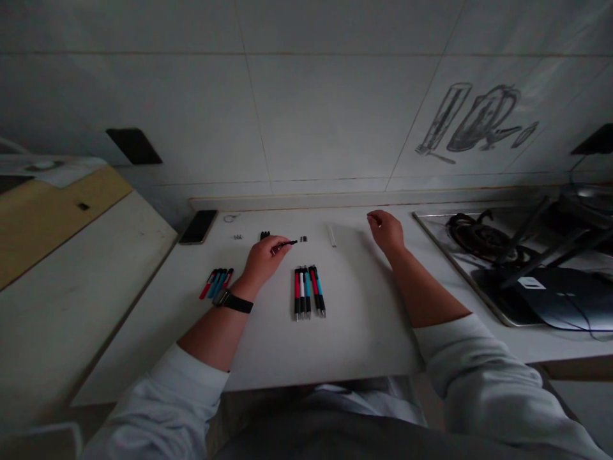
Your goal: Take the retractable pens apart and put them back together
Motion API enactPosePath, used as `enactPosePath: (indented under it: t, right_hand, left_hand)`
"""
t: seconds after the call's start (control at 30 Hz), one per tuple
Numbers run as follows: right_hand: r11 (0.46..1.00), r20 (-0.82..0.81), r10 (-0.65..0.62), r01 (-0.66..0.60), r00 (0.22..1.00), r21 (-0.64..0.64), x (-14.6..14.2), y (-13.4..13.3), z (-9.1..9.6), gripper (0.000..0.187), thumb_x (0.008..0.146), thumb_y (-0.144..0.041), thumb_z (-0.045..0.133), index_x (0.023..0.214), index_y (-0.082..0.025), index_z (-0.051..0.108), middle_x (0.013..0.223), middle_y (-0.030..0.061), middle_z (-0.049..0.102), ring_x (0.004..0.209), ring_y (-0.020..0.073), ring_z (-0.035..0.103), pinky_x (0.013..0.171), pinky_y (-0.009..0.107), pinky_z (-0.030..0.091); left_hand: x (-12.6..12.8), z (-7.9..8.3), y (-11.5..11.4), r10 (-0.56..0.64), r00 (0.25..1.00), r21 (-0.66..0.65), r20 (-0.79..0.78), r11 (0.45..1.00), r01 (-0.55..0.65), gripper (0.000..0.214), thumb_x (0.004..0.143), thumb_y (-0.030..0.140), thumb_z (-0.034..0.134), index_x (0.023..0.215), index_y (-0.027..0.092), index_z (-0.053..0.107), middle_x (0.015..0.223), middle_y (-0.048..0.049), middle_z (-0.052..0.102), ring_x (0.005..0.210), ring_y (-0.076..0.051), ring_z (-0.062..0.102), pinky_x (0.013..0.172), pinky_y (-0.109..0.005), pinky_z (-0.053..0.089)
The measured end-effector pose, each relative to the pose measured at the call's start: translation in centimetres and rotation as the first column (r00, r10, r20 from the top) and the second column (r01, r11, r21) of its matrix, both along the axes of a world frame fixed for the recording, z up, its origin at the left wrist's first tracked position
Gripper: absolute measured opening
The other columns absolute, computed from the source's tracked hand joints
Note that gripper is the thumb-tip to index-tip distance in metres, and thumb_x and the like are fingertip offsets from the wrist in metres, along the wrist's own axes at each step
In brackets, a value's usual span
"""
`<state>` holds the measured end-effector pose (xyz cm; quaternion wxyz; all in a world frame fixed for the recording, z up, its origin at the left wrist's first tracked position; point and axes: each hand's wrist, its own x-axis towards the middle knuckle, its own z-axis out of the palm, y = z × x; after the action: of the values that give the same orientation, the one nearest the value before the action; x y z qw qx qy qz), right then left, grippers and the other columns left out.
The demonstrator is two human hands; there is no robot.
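My left hand (264, 259), with a dark band on its wrist, pinches a small black pen part (288, 243) over the white table. Just past its tip lie several tiny black pieces (303, 239), and black pen parts (265, 235) sit behind the hand. My right hand (387, 231) is raised farther right with its fingers curled together; whatever they hold, if anything, is too small to make out. Nearest to it are thin whitish sticks (332, 236). Several pens (301, 292) in red, white and blue with black grips lie in a row between my forearms.
Red and blue pen barrels (216, 282) lie left of my wrist. Tiny silvery pieces (238, 237), a thin ring (230, 218) and a phone (198, 227) are at the back left. A stove (486, 239) with dark items borders the right; a tiled wall (316, 121) stands behind.
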<state>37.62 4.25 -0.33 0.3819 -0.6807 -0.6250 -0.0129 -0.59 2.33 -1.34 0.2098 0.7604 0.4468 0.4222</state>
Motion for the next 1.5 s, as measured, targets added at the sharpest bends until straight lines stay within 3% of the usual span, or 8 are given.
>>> enactPosePath:
  t: [0.1, 0.2, 0.37, 0.63, 1.0, 1.13, 1.3, 1.5]
  right_hand:
    - [0.979, -0.068, 0.191, -0.185, 0.979, 0.09, -4.9, -1.5, 1.1, 0.028, 0.098, -0.035, 0.05, 0.102, -0.019, 0.073, 0.098, 0.0106, 0.075, 0.083, 0.0219, 0.064, 0.08, 0.033, 0.048]
    - [0.869, -0.092, 0.489, -0.494, 0.867, -0.039, -10.7, -3.7, 1.1, 0.029, 0.101, -0.041, 0.05, 0.104, -0.021, 0.071, 0.094, 0.0079, 0.074, 0.08, 0.0196, 0.064, 0.076, 0.03, 0.047]
    - [0.76, -0.188, 0.61, -0.635, 0.77, -0.137, -15.5, -5.4, 0.3, 0.022, 0.099, -0.039, 0.054, 0.102, -0.023, 0.068, 0.088, 0.0038, 0.072, 0.076, 0.0174, 0.062, 0.071, 0.028, 0.044]
    - [0.804, -0.288, 0.534, -0.583, 0.795, -0.119, -13.7, -4.3, -0.3, 0.032, 0.102, -0.043, 0.045, 0.086, -0.021, 0.063, 0.074, 0.0009, 0.066, 0.069, 0.0166, 0.059, 0.069, 0.028, 0.042]
    - [0.788, -0.291, 0.539, -0.595, 0.791, -0.159, -14.0, -4.3, -0.7, 0.045, 0.103, -0.051, 0.041, 0.074, -0.022, 0.059, 0.062, -0.0008, 0.059, 0.06, 0.0158, 0.053, 0.065, 0.028, 0.04]
    - [0.784, -0.282, 0.554, -0.605, 0.783, -0.139, -13.9, -4.3, -0.8, 0.04, 0.101, -0.048, 0.044, 0.078, -0.022, 0.063, 0.064, 0.0, 0.061, 0.063, 0.0164, 0.056, 0.067, 0.028, 0.041]
    - [0.762, -0.381, 0.57, -0.642, 0.728, -0.085, -13.9, -4.4, -1.0, 0.031, 0.097, -0.048, 0.055, 0.111, -0.022, 0.065, 0.078, -0.0004, 0.067, 0.068, 0.0162, 0.059, 0.069, 0.028, 0.044]
    - [0.716, -0.399, 0.591, -0.684, 0.701, -0.141, -13.9, -4.1, -1.4, 0.031, 0.099, -0.049, 0.049, 0.096, -0.022, 0.063, 0.074, -0.0011, 0.062, 0.068, 0.0154, 0.056, 0.069, 0.028, 0.043]
  left_hand:
    - [0.5, 0.4, -0.5, -0.041, 0.998, 0.013, -0.037, 0.999, 0.042, 0.018, 0.094, 0.036, 0.068, 0.104, 0.022, 0.075, 0.1, -0.0056, 0.076, 0.084, -0.018, 0.067, 0.078, -0.032, 0.053]
    - [1.1, 0.9, -1.2, -0.086, 0.992, 0.033, -0.087, 0.995, 0.089, 0.016, 0.093, 0.033, 0.07, 0.105, 0.023, 0.075, 0.099, -0.0054, 0.075, 0.084, -0.018, 0.067, 0.078, -0.032, 0.053]
    - [1.8, 1.3, -1.9, -0.118, 0.986, 0.043, -0.119, 0.991, 0.124, 0.011, 0.093, 0.028, 0.071, 0.101, 0.023, 0.076, 0.096, -0.0046, 0.074, 0.084, -0.018, 0.067, 0.08, -0.032, 0.052]
    - [1.6, 0.8, -1.5, -0.077, 0.996, -0.01, -0.052, 0.997, 0.076, 0.014, 0.097, 0.031, 0.064, 0.1, 0.021, 0.074, 0.093, -0.0043, 0.075, 0.082, -0.017, 0.066, 0.076, -0.029, 0.05]
    - [1.9, 1.2, -2.2, -0.188, 0.971, -0.051, -0.15, 0.982, 0.183, 0.03, 0.102, 0.036, 0.047, 0.079, 0.02, 0.059, 0.076, -0.0001, 0.06, 0.073, -0.016, 0.053, 0.071, -0.028, 0.041]
    - [2.2, 1.0, -2.3, -0.188, 0.979, -0.118, -0.077, 0.977, 0.178, 0.034, 0.102, 0.04, 0.045, 0.075, 0.02, 0.052, 0.072, 0.0015, 0.054, 0.071, -0.015, 0.049, 0.069, -0.028, 0.039]
    - [2.2, 1.1, -2.3, -0.171, 0.985, -0.16, -0.009, 0.973, 0.167, 0.036, 0.102, 0.044, 0.043, 0.075, 0.02, 0.049, 0.071, 0.002, 0.051, 0.071, -0.015, 0.048, 0.068, -0.028, 0.038]
    - [2.0, 1.1, -2.2, -0.142, 0.987, -0.159, -0.068, 0.979, 0.13, 0.036, 0.101, 0.045, 0.043, 0.076, 0.02, 0.051, 0.07, 0.0017, 0.053, 0.07, -0.015, 0.049, 0.067, -0.028, 0.037]
